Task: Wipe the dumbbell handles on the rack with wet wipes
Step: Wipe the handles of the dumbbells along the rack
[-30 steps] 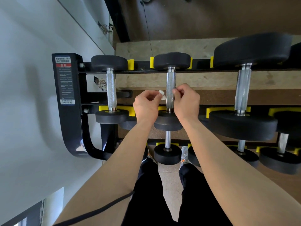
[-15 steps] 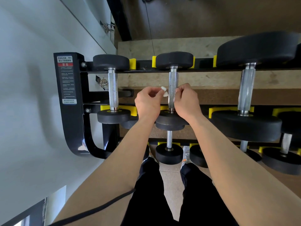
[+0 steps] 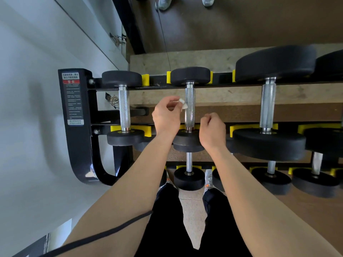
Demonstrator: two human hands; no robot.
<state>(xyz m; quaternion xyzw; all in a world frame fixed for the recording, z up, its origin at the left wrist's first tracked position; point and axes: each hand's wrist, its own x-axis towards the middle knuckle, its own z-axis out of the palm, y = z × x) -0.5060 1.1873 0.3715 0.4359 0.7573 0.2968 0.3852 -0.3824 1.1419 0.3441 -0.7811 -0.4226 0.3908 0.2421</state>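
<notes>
A black rack [image 3: 78, 130] carries dumbbells with knurled steel handles on yellow cradles. My left hand [image 3: 166, 115] pinches a small white wet wipe [image 3: 182, 103] just left of the middle dumbbell handle [image 3: 189, 108], touching or nearly touching it. My right hand [image 3: 212, 131] hangs lower right of that handle, fingers curled, holding nothing and clear of the bar. The left dumbbell handle [image 3: 124, 108] and the large right dumbbell handle [image 3: 267, 104] stand untouched.
A lower tier holds more dumbbells [image 3: 189, 178] near my shoes. A grey wall [image 3: 27, 108] runs along the left. Another person's shoes [image 3: 164, 2] show at the top on the brown floor. A black cable [image 3: 111, 230] crosses my left forearm.
My right hand has let go of the wipe and dropped down and right, away from the middle handle. My left hand keeps the wipe and has shifted slightly left.
</notes>
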